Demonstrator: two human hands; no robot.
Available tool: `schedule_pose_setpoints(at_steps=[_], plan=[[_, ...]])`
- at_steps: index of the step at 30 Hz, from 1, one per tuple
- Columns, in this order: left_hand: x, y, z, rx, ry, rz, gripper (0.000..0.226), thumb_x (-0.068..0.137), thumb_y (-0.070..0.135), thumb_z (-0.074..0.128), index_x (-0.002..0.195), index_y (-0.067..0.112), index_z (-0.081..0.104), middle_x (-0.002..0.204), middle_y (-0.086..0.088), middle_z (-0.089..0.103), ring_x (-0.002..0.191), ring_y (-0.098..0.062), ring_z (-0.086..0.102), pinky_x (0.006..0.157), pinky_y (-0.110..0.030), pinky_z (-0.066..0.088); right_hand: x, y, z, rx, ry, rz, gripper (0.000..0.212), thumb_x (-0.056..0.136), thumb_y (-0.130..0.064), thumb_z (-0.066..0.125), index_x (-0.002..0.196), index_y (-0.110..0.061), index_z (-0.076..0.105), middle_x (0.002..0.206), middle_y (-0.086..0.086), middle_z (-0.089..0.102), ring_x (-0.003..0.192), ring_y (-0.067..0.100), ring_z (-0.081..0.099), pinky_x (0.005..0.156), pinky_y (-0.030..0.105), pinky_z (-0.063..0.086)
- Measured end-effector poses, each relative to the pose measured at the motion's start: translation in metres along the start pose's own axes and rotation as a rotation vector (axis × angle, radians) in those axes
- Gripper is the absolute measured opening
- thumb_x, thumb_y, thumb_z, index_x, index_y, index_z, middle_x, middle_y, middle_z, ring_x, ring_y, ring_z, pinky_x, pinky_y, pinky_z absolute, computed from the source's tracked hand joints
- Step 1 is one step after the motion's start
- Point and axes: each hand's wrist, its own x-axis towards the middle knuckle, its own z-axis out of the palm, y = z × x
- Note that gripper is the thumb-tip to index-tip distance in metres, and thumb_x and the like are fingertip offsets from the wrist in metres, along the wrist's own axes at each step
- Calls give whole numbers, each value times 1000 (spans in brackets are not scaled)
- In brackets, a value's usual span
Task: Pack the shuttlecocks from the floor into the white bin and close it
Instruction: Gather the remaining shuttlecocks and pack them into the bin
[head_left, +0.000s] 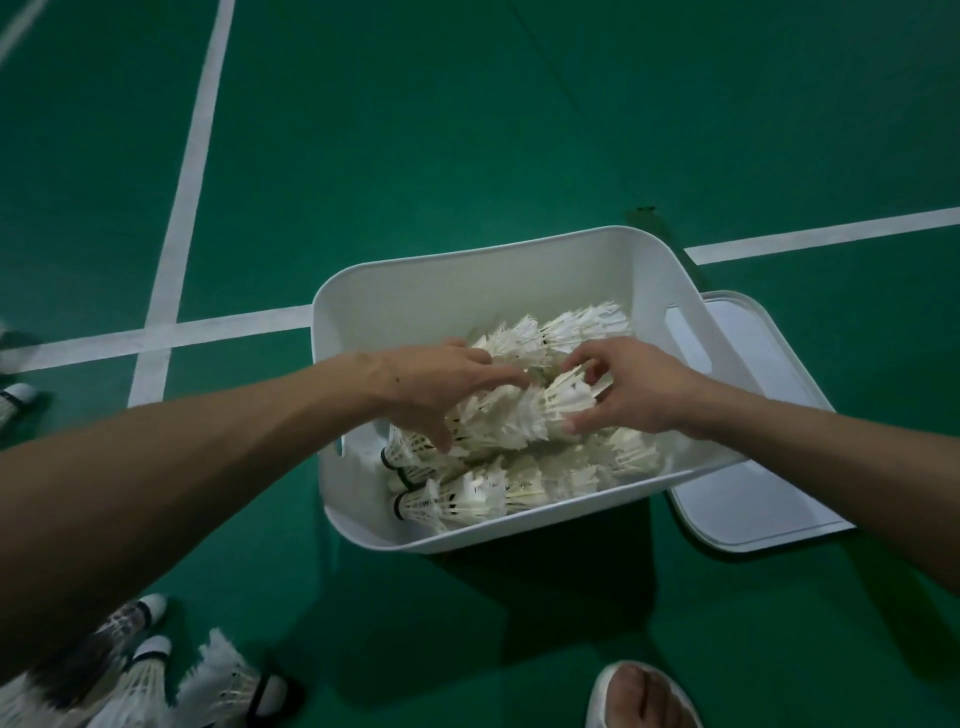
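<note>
Over the rounded white plastic bin (649, 260), both hands held a nested row of frayed white feather shuttlecocks (514, 421). The left hand (447, 384) clamped it between thumb and fingers, and the right hand (634, 387) curled round its feathery end. A bristly heap of shuttlecocks (467, 499) filled the bin's bottom. The flat, smooth white lid (753, 499) lay at the bin's four o'clock, and loose cork-tipped shuttlecocks (140, 680) lay at seven o'clock on the matte green floor (415, 130).

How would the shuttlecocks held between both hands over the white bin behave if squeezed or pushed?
Probably light: the right hand holds the shuttlecocks with thumb and fingertips. Likely fragile: their feather skirts look thin and frayed, so a squeeze from the left hand could crush them. Piled loosely in the white bin, they would probably shift when pushed.
</note>
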Motion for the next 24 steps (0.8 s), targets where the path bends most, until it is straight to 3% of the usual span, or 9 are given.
schedule_pose_setpoints(at_steps=[3, 7, 11, 16, 21, 24], plan=[[-4, -2, 2, -8, 35, 15, 106, 72, 28, 80, 147, 45, 7, 136, 3, 45, 117, -15, 40, 88, -27, 36, 6, -9, 11, -48, -33, -35, 71, 63, -32, 88, 127, -23, 57, 109, -1, 60, 87, 12, 60, 80, 27, 52], [-5, -3, 2, -9, 22, 15, 100, 74, 26, 79, 146, 45, 12, 132, 1, 46, 113, -17, 45, 90, -34, 45, 10, -9, 5, 134, -142, -6, 89, 61, -22, 89, 140, -24, 47, 125, 3, 58, 103, 15, 59, 92, 30, 50], [0, -8, 4, 12, 32, 30, 98, 72, 28, 80, 145, 44, 15, 129, 0, 48, 111, -17, 47, 90, -39, 48, 9, 2, -3, 130, -191, 1, 75, 63, -15, 88, 132, -22, 57, 117, 1, 63, 98, 16, 65, 92, 38, 54], [10, -13, 5, 38, 37, 34, 96, 72, 31, 80, 145, 44, 18, 126, 1, 47, 104, -11, 40, 84, -27, 39, 13, 2, 7, 46, -125, -5, 68, 64, -17, 87, 126, -15, 61, 117, 3, 64, 91, 14, 68, 84, 33, 58], [13, -15, 2, -20, -8, 21, 99, 69, 31, 82, 144, 45, 19, 129, 2, 46, 111, -14, 44, 89, -30, 43, 11, -4, -2, -94, -176, -34, 83, 64, -30, 87, 138, -20, 50, 127, 3, 62, 96, 14, 67, 90, 36, 55], [7, -14, -1, -59, -13, 3, 100, 69, 33, 81, 145, 44, 18, 136, 2, 43, 118, -16, 43, 91, -31, 38, 7, -12, -12, -274, -161, -55, 85, 61, -45, 85, 135, -19, 54, 123, 0, 65, 95, 14, 66, 91, 33, 53]])
